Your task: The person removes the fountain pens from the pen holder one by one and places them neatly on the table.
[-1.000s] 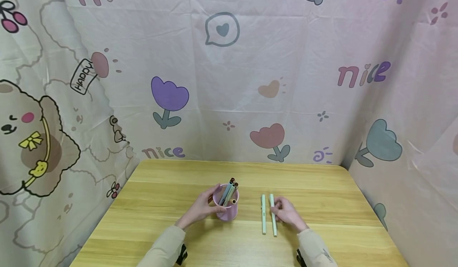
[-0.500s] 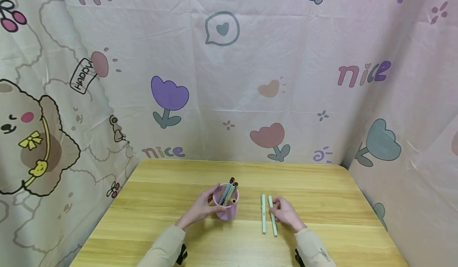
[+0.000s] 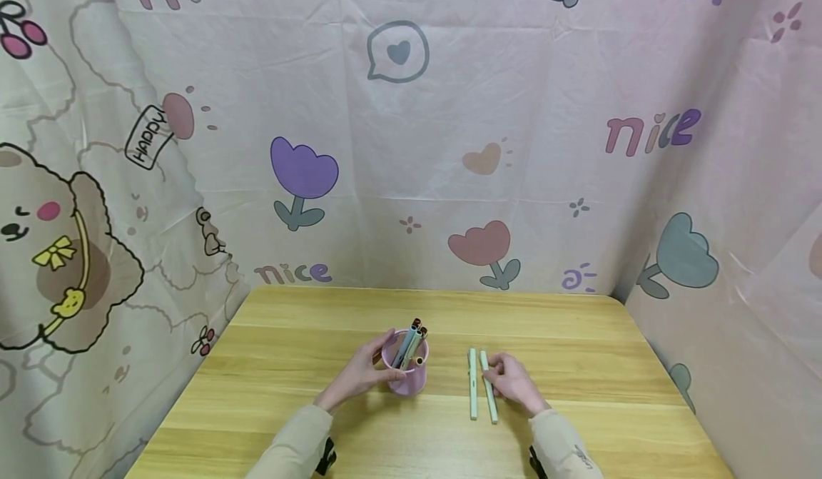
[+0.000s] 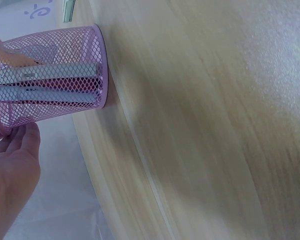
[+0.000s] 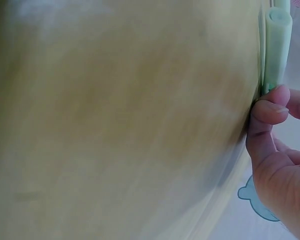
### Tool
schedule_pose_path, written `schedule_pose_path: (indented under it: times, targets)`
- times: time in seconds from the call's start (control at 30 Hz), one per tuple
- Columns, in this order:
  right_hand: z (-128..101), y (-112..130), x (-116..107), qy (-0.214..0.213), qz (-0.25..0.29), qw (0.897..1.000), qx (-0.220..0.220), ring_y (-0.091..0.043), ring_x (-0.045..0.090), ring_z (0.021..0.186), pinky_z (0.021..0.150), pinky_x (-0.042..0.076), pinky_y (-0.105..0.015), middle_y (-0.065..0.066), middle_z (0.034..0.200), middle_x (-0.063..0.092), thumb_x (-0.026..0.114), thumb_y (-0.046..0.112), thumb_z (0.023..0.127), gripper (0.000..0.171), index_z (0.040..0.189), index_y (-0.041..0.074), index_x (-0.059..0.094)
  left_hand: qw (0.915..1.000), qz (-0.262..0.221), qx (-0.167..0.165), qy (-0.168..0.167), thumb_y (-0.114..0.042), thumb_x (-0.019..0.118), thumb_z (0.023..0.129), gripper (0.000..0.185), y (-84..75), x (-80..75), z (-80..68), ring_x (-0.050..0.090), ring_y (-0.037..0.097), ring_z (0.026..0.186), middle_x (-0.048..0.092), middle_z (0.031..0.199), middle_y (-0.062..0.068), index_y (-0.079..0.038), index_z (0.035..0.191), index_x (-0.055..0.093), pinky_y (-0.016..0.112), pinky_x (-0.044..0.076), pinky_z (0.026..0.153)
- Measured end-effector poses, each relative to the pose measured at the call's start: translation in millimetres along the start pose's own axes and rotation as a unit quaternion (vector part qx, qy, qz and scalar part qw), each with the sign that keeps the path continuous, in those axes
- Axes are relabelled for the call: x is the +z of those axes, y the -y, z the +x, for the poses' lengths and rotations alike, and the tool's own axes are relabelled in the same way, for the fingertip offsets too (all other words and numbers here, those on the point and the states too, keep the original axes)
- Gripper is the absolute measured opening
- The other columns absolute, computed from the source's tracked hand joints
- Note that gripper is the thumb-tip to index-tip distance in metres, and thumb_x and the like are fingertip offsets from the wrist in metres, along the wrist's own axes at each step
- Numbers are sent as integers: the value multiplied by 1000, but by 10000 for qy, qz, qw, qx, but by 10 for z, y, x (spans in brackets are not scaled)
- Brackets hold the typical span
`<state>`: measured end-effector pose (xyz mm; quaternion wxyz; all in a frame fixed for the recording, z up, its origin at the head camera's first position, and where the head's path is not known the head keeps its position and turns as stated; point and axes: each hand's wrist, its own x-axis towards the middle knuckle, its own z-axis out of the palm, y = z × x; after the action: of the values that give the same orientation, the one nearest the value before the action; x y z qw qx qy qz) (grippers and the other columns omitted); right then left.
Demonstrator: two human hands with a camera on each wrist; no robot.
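Observation:
Around the rim of a pink mesh pen holder [image 3: 408, 382], my left hand [image 3: 361, 373] keeps its grip, thumb at the near side and fingers at the far side. Several pens [image 3: 411, 347] lean inside the holder, and their barrels show through the mesh in the left wrist view. To the right, two pale green pens lie side by side on the table. My right hand [image 3: 512, 380] pinches the right-hand pen [image 3: 489, 390] at about its middle, with thumb and forefinger against the barrel [image 5: 278, 47]. The left-hand pen [image 3: 473, 386] lies a small gap away.
The wood-grain table [image 3: 308, 336] has its far edge against a printed cloth backdrop [image 3: 398, 143]. More of this cloth hangs along the left and right sides.
The right-hand pen has shifted slightly left at its far end, toward the other pen, with my right hand moving along. My left hand and the pen holder stay still.

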<state>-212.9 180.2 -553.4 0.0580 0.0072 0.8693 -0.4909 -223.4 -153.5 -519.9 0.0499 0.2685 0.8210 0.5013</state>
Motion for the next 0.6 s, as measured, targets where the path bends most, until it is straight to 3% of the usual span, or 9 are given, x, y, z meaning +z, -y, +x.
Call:
schedule_pose_path:
  times: [0.6]
  targets:
    - [9,-3,28,-91,-30,9999,75,-14,54,56,46,48,-20,-8,81,58,63,3,94,24,114,-10,58,10000,-21,-84,16,-22,79,87,93,-17,5,0,44,50,139,39,154,34,15,152,24,59,36,118]
